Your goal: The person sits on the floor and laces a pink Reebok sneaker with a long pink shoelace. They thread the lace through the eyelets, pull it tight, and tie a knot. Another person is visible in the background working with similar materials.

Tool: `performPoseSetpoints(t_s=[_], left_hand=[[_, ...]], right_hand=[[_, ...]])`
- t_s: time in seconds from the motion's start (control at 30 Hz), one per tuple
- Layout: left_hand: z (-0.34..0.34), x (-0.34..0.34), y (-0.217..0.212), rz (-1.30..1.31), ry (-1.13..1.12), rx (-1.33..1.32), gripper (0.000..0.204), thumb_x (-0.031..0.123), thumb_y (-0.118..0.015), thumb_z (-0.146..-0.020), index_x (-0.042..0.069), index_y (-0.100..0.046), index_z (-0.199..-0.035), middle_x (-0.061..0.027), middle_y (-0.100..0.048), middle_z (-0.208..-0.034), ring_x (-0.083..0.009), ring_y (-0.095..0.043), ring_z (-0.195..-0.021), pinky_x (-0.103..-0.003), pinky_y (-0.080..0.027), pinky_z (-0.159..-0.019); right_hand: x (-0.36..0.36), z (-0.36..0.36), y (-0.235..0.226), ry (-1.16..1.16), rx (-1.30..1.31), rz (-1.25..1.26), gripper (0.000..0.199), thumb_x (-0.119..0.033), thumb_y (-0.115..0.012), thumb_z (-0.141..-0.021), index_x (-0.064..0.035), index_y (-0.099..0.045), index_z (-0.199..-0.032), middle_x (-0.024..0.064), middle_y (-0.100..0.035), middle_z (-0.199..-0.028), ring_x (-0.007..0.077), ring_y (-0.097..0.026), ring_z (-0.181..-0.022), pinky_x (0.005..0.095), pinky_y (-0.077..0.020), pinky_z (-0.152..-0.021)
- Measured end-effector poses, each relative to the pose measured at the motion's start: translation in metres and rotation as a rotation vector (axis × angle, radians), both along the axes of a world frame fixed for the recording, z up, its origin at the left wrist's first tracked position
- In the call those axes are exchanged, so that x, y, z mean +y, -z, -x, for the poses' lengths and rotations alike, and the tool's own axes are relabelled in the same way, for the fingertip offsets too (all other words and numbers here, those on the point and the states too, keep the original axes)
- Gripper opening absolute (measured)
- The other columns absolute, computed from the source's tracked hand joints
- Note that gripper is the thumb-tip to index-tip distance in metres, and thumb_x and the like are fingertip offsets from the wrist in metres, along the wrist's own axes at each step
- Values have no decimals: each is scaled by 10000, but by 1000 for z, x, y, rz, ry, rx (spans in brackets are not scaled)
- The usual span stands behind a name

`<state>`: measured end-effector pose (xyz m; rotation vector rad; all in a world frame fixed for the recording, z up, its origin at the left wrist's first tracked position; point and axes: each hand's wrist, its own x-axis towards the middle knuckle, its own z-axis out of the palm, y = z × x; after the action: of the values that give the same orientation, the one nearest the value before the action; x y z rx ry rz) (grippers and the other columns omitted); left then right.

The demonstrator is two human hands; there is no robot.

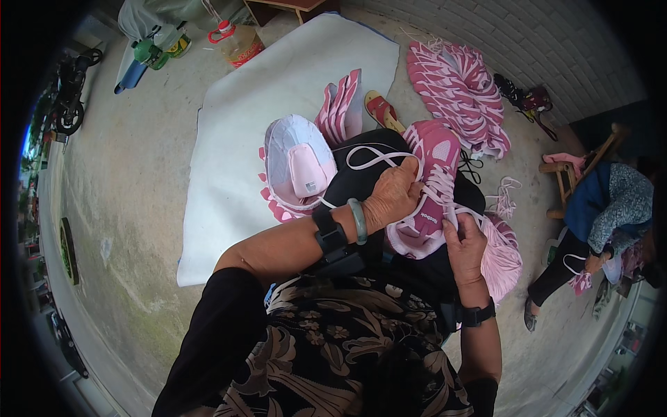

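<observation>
A pink shoe upper (pixel 438 163) with pale crisscross lacing lies across my lap, its collar end toward me. My left hand (pixel 394 194), with a bangle at the wrist, is closed on a pale pink shoelace (pixel 375 154) at the upper's left side; a loop of that lace trails left over my dark trousers. My right hand (pixel 464 243) pinches at the right side near the collar, thumb and forefinger together. Whether lace or the upper's edge lies between those fingertips is hard to make out. A bundle of pink laces (pixel 504 260) hangs beside my right hand.
On a white sheet (pixel 243 104) sit a grey-lined upper (pixel 278 156) and several nested pink uppers (pixel 340 108). Beyond are a red slipper (pixel 382 111) and a big pile of tied uppers (pixel 455 97). Bottles (pixel 233 45) stand far left. Another person (pixel 611 201) sits at right by a wooden chair (pixel 583 167).
</observation>
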<state>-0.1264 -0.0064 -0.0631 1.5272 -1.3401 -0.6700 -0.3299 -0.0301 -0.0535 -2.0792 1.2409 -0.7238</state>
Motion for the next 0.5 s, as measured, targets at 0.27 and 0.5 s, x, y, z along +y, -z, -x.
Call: performPoseSetpoints(t_s=[0.27,0.5], left_hand=[[5,2,-16,-101,108,-226,217,74,-578,-779,30,-401,-895,-208,-520,-647,-414,-554,-681,-440,-429,-552],[-11,-2,-22,-478,66,526,114,97,-560,-839,23,-473,-837,-34,-516,-612,-108,-525,-514,-239,-388,-411]], right_hand=[[7,-4,-15,-3,84,157,187,-97,-702,-733,-50,-562,-848,106,-575,-730,267,-566,-607,340,-448,-530],[3,-42,-32,-168,119,422,138,-77,-657,-687,-63,-621,-819,83,-561,-769,271,-565,-709,366,-433,-627]])
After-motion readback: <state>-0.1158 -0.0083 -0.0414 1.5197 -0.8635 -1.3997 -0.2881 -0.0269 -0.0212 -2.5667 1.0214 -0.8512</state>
